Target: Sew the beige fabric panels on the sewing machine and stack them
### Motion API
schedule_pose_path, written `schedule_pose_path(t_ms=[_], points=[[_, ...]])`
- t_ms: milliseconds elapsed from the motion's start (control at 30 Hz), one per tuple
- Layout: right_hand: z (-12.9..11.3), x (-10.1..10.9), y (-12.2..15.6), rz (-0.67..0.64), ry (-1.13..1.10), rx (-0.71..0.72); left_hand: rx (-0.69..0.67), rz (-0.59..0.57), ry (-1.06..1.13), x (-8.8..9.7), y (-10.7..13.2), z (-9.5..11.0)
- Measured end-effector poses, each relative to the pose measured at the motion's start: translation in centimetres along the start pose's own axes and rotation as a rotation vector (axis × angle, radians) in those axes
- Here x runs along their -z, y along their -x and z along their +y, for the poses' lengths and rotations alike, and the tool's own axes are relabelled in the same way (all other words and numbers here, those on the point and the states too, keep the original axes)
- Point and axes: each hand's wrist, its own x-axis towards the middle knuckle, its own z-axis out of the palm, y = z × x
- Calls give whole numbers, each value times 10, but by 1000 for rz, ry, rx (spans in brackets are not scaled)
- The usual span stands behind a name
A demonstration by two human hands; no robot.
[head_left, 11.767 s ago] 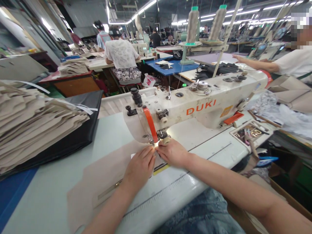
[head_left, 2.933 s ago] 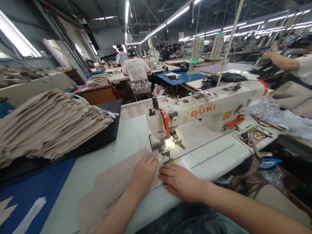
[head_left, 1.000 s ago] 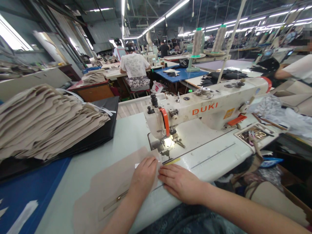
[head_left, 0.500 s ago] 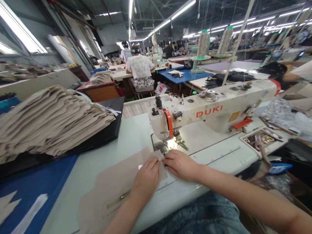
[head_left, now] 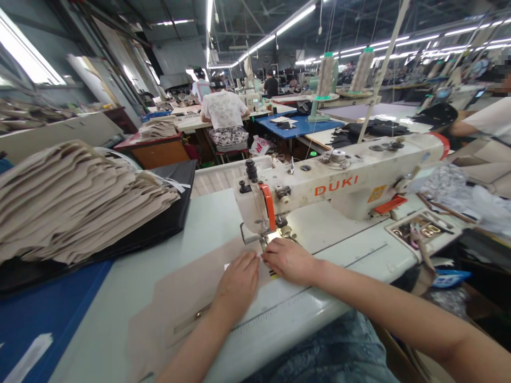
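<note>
A thin beige fabric piece (head_left: pixel 171 290) with a zipper (head_left: pixel 199 313) set in it lies on the sewing machine table. My left hand (head_left: pixel 238 282) rests on its right part, fingers together and pinching near the edge. Just in front of the presser foot, my right hand (head_left: pixel 289 260) has its fingers curled and pressed together, fingertips meeting those of my left. A small white bit shows between the fingertips; what the right fingers grip is mostly hidden. The white sewing machine (head_left: pixel 335 186) stands right behind my hands, its needle area lit and partly covered by my right hand.
A tall stack of beige fabric pieces (head_left: pixel 80 202) lies on black sheeting (head_left: pixel 175 213) at left. A tray of small tools and metal parts (head_left: pixel 423 229) sits at right. Thread cones (head_left: pixel 325 77) stand behind the machine. Co-workers sit farther back and at right.
Both hands have moved slightly toward the presser foot, and the fabric edge with them. A yellow and black mark on the table now shows below my right hand. The view has shifted a little.
</note>
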Motion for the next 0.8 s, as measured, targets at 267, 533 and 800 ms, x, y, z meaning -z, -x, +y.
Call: schedule_pose_path(t_ms=[267, 533, 800], points=[[13, -6, -9, 4, 42, -75, 43, -51, 78, -13, -21, -14], [8, -1, 1, 0, 36, -43, -21, -18, 75, -12, -10, -4], [16, -6, -4, -4, 62, -91, 38, -57, 99, -17, -23, -8]])
